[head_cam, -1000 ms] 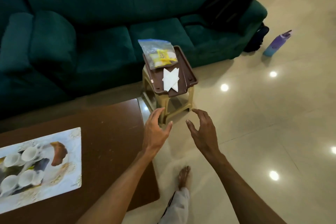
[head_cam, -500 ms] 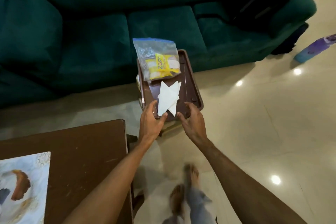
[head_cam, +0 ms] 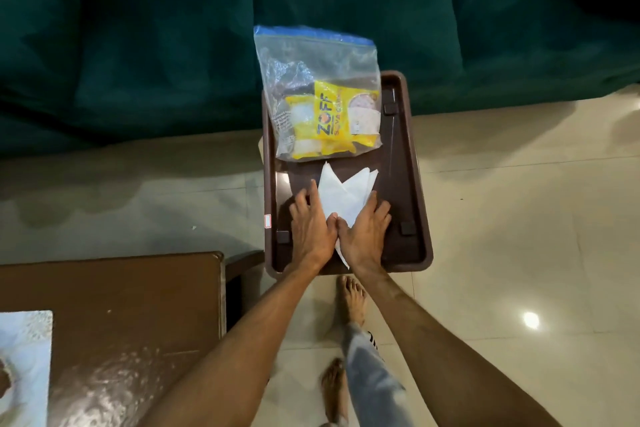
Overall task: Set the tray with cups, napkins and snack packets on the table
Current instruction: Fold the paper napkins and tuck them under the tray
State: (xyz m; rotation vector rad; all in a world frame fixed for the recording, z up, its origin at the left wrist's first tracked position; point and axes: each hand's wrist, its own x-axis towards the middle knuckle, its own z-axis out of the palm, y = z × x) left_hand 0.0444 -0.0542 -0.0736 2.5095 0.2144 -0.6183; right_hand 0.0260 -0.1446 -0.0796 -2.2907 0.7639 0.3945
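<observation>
On the brown tray (head_cam: 420, 218), toward its 6 o'clock end, folded white napkins (head_cam: 341, 196) lie under both hands. The left hand (head_cam: 311, 229) and right hand (head_cam: 363, 236) press flat, fingers straight and slightly spread, thumbs touching each other. A clear zip bag (head_cam: 311, 80) holding yellow snack packets (head_cam: 332, 121) covers the tray's 12 o'clock end. A green sofa (head_cam: 138, 45) lies beyond; the wooden table (head_cam: 138, 305) stands at 8 o'clock, apart from the tray.

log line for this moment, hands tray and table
left hand: flat, touches napkins | right hand: flat, touches napkins | tray: holds napkins, snack bag | table: tray not yet on it
</observation>
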